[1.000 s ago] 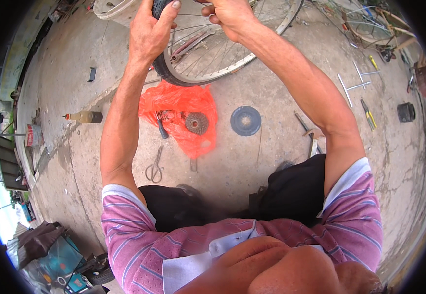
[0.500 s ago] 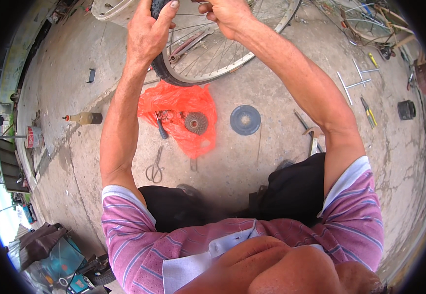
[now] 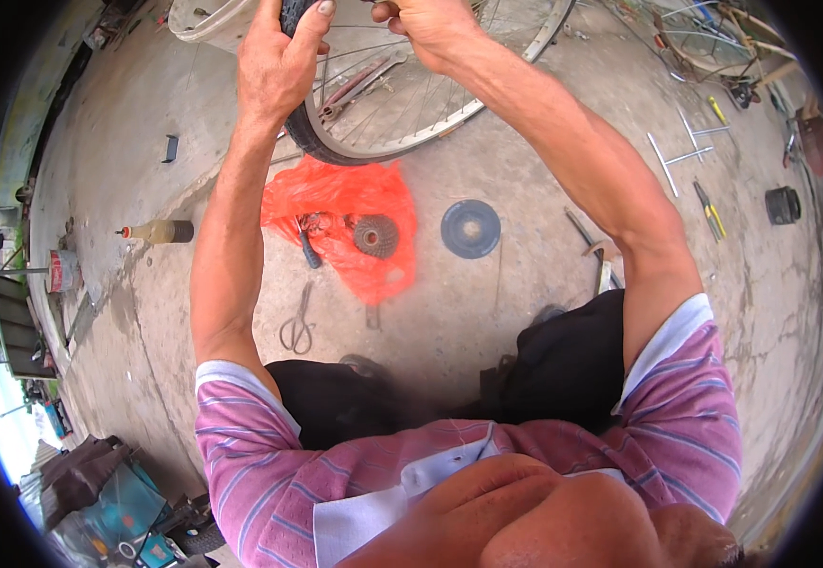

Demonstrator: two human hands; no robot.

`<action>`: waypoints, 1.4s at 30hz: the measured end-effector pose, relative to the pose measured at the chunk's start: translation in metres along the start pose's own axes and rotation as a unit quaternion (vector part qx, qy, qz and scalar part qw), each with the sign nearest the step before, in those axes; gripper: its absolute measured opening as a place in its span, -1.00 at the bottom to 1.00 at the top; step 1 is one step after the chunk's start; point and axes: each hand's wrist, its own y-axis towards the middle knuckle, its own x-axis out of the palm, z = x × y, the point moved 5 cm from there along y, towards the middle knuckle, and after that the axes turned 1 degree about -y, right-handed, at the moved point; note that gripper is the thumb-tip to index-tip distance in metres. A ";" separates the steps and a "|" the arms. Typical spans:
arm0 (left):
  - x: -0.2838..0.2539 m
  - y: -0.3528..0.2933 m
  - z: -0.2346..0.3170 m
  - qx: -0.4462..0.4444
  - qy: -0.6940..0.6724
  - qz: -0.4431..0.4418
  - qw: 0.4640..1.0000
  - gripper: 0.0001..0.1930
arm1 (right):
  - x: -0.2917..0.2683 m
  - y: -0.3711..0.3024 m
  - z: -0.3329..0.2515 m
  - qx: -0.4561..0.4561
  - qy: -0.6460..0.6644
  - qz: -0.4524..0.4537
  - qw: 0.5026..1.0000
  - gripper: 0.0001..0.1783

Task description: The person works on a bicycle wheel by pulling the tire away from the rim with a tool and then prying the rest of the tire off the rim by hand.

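A bicycle wheel (image 3: 449,121) with a black tyre and pale rim stands in front of me, its upper part cut off by the picture's top edge. My left hand (image 3: 279,71) is wrapped round the tyre at the wheel's left side, thumb on top. Across the spokes, my right hand (image 3: 432,30) has its fingers curled around something dark that the top edge mostly cuts off. Below the wheel lies a red plastic bag (image 3: 394,275) bearing a sprocket cassette (image 3: 375,236) and a dark-handled tool (image 3: 308,246). A grey-blue disc (image 3: 471,229) rests on the concrete beside it.
Scissors (image 3: 296,331) lie near my left knee, a hammer (image 3: 605,251) by my right. T-shaped wrenches (image 3: 677,161) and yellow-handled pliers (image 3: 711,210) lie farther right. A bottle (image 3: 161,231) is at left; a white bucket (image 3: 213,26) stands behind the wheel.
The whole view has shifted slightly, so everything sits a little farther left and up. Both hands keep their hold; no other change shows.
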 end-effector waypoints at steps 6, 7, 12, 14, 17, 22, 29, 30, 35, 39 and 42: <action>0.003 0.001 -0.002 0.009 -0.010 -0.010 1.000 -0.51 | 0.000 0.000 -0.001 -0.009 0.012 0.018 1.000 -0.80; 0.003 0.001 -0.002 0.010 -0.011 -0.012 1.000 -0.51 | 0.000 0.000 -0.001 -0.013 0.006 0.019 1.000 -0.80; 0.005 0.001 -0.004 0.000 -0.034 -0.015 0.999 -0.53 | -0.002 0.002 0.000 -0.020 -0.015 0.025 0.999 -0.79; 0.005 0.002 -0.004 -0.003 -0.018 -0.015 1.000 -0.54 | -0.001 0.003 0.002 -0.026 0.000 0.021 0.999 -0.79; 0.004 0.002 -0.004 -0.005 -0.007 -0.006 1.000 -0.52 | 0.000 0.005 0.004 -0.028 0.010 0.018 0.999 -0.80; 0.003 0.002 -0.001 -0.008 0.001 -0.009 1.000 -0.54 | 0.000 0.009 0.006 -0.039 0.015 0.017 0.999 -0.83; 0.003 0.000 0.001 -0.016 0.018 -0.019 1.000 -0.55 | 0.001 0.004 0.003 -0.032 0.023 0.016 0.999 -0.85; 0.003 0.000 0.002 -0.016 0.018 -0.019 1.000 -0.55 | 0.001 0.004 0.003 -0.033 0.030 0.017 0.999 -0.85; 0.003 0.001 0.004 -0.018 0.029 -0.024 0.999 -0.54 | 0.000 0.005 0.004 -0.031 0.027 0.005 0.999 -0.84; 0.004 -0.001 0.005 -0.012 0.019 -0.022 0.999 -0.53 | 0.000 0.007 0.007 -0.024 0.034 0.006 0.999 -0.84; 0.004 -0.001 0.005 -0.011 0.022 -0.023 0.999 -0.53 | 0.000 0.006 0.006 -0.032 0.031 0.010 0.999 -0.84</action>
